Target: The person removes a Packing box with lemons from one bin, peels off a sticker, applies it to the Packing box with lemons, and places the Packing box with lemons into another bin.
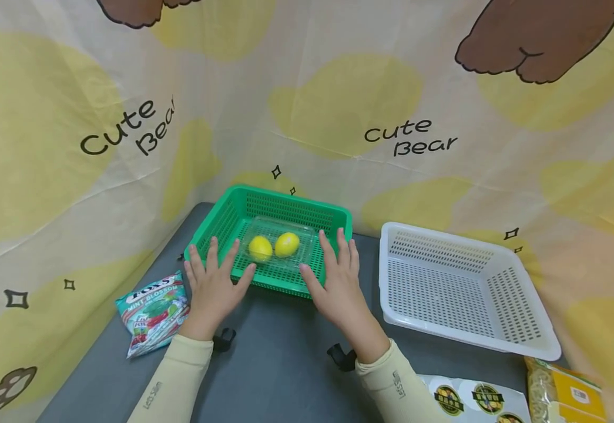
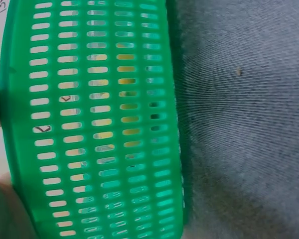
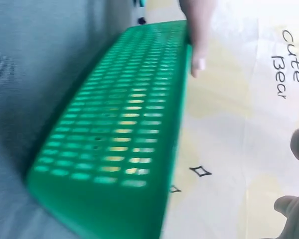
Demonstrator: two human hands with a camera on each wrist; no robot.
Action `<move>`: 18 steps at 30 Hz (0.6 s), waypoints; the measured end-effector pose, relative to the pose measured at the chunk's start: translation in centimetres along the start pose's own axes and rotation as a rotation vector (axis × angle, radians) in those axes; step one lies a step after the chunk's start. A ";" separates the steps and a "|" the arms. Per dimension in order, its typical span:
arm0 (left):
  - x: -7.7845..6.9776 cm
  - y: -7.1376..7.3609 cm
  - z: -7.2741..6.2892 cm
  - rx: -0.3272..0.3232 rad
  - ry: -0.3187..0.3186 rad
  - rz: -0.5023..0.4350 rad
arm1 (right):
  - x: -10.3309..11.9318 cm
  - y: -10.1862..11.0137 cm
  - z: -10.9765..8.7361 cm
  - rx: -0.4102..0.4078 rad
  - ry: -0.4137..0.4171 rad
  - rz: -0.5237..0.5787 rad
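Fingers (image 1: 212,256) on both hands are spread and pinching nothing: the left hand (image 1: 212,298) is over the left part of the green basket's (image 1: 292,197) near side, the right hand (image 1: 339,289) over the right part; whether either touches the rim, I cannot tell. Inside the green basket, on its floor, sits a clear plastic box (image 1: 309,237) with two yellow fruits (image 1: 260,249) that look to be in it.

The fruits are rounded, so a tilt of the green basket, from one hand lifting sooner than the other, could set them rolling and slide the box. Whether the box is lidded is unclear; if not, tipping could spill them. Its walls look thin, so a hard squeeze might buckle them. Left of the green basket and nearer the person, a candy packet (image 1: 153,314) lies beside the left wrist; a careless sweep of that arm could drag it
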State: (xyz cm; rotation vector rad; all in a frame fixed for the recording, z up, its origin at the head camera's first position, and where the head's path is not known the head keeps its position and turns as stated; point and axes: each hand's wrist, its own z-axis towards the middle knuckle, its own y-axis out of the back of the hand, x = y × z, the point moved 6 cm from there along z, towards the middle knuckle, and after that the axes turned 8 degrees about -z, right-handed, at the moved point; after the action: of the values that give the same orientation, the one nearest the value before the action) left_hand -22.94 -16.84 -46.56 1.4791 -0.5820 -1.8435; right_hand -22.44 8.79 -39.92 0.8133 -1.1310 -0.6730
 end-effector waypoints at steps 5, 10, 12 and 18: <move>0.0 0.0 0.1 0.032 0.014 0.007 | 0.4 -0.6 2.8 0.043 -0.024 0.138; 0.0 0.0 0.2 0.045 0.018 0.017 | -0.5 -2.1 5.0 0.105 -0.111 0.236; 0.0 0.0 0.2 0.047 0.016 0.015 | -0.8 -2.7 5.6 0.140 -0.166 0.278; -0.1 0.1 0.2 0.044 0.014 0.012 | -1.5 -4.9 6.7 0.208 -0.318 0.355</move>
State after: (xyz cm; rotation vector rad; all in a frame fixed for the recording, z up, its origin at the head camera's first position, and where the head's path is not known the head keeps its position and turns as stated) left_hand -23.08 -16.84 -46.34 1.5130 -0.6268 -1.8203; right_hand -29.57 5.86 -43.38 0.6678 -1.6093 -0.3980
